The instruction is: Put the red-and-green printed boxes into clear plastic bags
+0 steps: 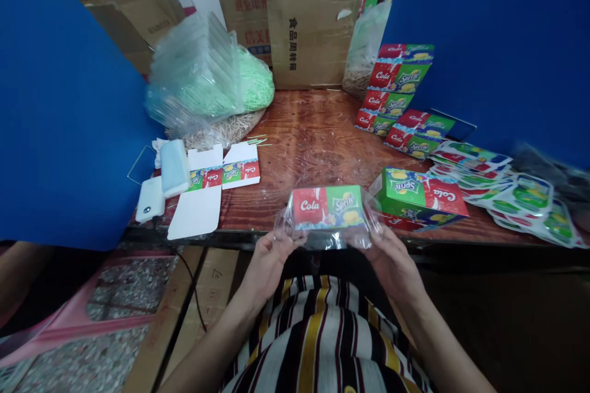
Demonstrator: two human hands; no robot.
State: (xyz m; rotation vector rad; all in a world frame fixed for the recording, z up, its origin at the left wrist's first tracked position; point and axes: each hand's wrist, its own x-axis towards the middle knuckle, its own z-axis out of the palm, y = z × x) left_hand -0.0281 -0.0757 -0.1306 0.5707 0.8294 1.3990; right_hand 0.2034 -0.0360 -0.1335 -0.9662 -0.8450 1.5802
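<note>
Both ends of the clear plastic package (329, 216) are pinched, by the left hand (270, 261) and the right hand (394, 261), at the front edge of the table (306, 135). It seems light, with thin, slippery walls which may dent easily; the lower corners probably give the safest hold.

Blue panels (59, 92) flank a reddish-brown wooden desk (318, 135). At lower left, a pink frame (69, 323) overlaps the speckled floor (87, 359).

Two hands (268, 263) (393, 260), one held package (328, 209), two blue panels (59, 116) (498, 49)
</note>
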